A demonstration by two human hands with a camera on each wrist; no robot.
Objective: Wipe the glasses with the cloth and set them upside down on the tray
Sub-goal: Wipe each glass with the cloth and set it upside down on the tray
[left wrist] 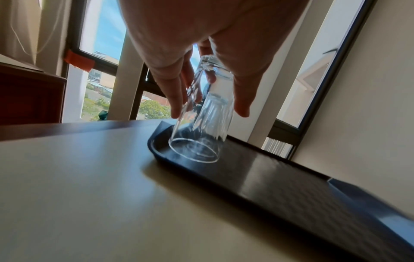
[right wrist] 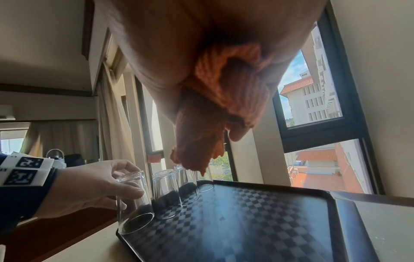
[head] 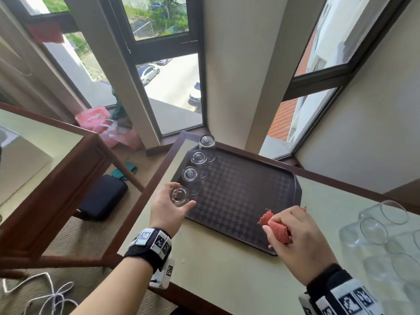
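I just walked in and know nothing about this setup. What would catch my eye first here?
Probably the left hand lowering an upside-down glass onto the near left corner of the dark checkered tray, next to a row of three inverted glasses along its left edge. Then the right hand, gripping a bunched red cloth over the tray's near right corner.

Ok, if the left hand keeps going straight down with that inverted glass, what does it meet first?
Probably the tray floor at its near-left corner: the left hand holds the glass rim-down and tilted just above it. The neighbouring upturned glass stands close beside.
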